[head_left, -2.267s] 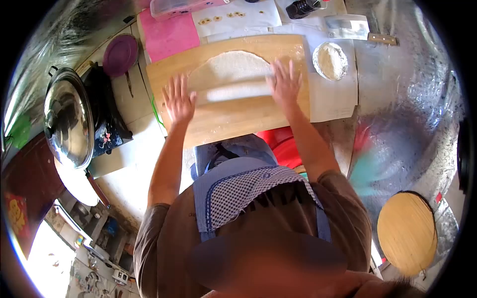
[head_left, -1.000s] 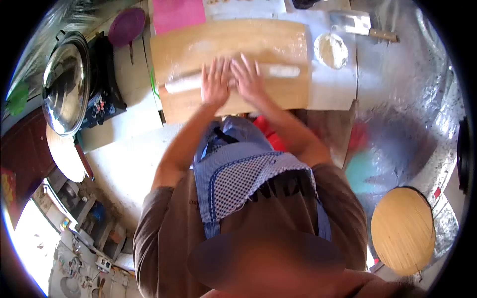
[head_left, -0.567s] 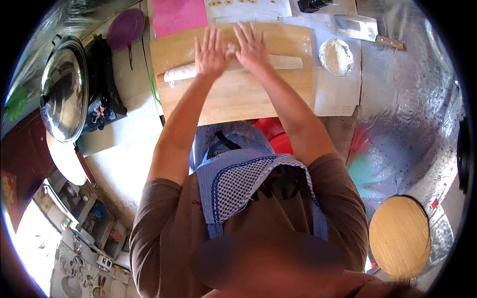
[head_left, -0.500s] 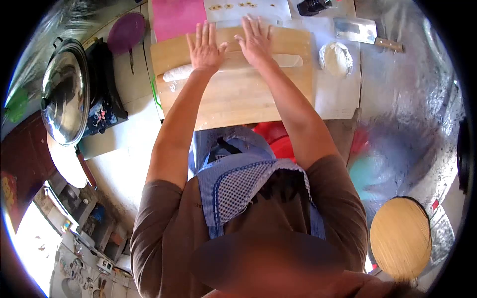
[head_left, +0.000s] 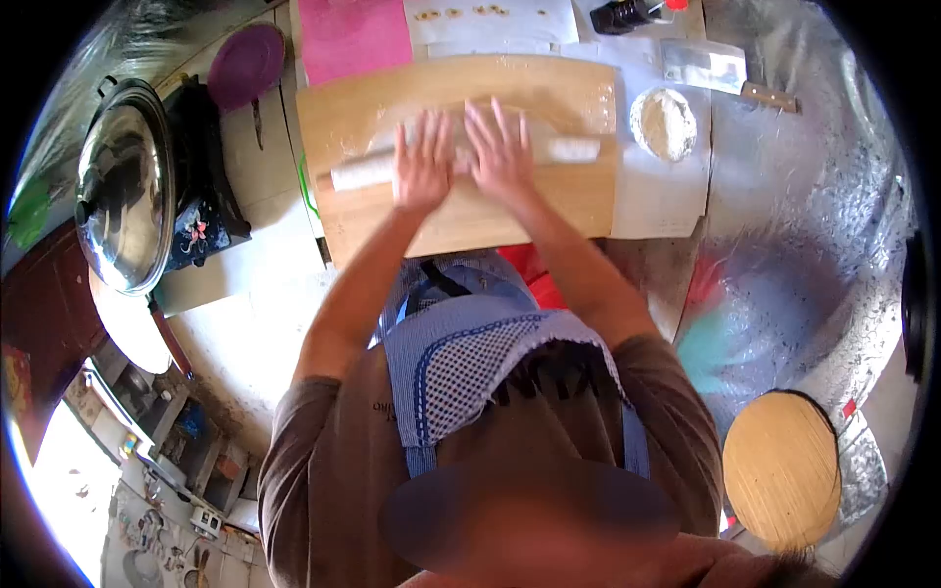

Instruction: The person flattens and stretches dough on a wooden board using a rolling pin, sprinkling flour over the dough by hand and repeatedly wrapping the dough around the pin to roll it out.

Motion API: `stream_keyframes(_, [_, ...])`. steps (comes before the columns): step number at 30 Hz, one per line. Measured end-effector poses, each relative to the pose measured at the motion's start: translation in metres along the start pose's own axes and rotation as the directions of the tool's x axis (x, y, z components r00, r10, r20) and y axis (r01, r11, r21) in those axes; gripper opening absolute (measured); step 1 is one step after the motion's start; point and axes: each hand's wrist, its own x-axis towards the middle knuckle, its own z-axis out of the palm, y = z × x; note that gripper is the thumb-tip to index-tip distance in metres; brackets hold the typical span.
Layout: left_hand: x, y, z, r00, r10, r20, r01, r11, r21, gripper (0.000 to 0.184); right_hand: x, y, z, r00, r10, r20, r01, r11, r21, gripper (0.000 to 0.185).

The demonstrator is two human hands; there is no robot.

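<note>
Since both palms lie flat across the dough-wrapped rolling pin [head_left: 365, 174], nothing's really being gripped: fingers are straight, spread a bit and aimed at 12 o'clock. The left hand [head_left: 423, 169] and right hand [head_left: 500, 157] sit close together near the pin's middle, neither one clenched, probably so the push stays centered and the pin can turn under them. Pale dough shows past both hands, and the pin runs from about 9 o'clock to 3 o'clock on the wooden board [head_left: 470, 216], so I'd guess it's laid crosswise so both arms can push evenly.

Going clockwise from the board's middle, the dark bottle [head_left: 618, 17] is between 1 and 2 o'clock, the cleaver [head_left: 708, 67] is around 2, and the bowl of white powder [head_left: 665, 124] is near 3, just off the board. Looks like a handy spot for the right hand, without getting in the pin's way. The big lidded pot [head_left: 125, 186] is over at 9, well apart from the board.
</note>
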Motion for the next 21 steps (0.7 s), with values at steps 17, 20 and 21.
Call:
stream_keyframes(17, [0.039,-0.058,-0.011,0.980,-0.164,-0.116,0.169,0.985,0.035,0.081,0.044,0.048,-0.008,0.958,0.257,-0.123,-0.262,0.965,-0.021,0.069])
stream_keyframes(20, [-0.019,-0.040,-0.022,0.999,-0.041,-0.020,0.041,0.998,0.036,0.078,-0.018,0.034,-0.013,0.989,0.145,-0.022,-0.146,0.989,-0.039,0.075])
stream_keyframes(21, [-0.039,-0.033,-0.022,0.998,-0.045,0.039,0.046,0.999,-0.023,0.077,-0.039,0.025,-0.016,0.990,0.137,-0.037,-0.138,0.990,-0.016,0.071])
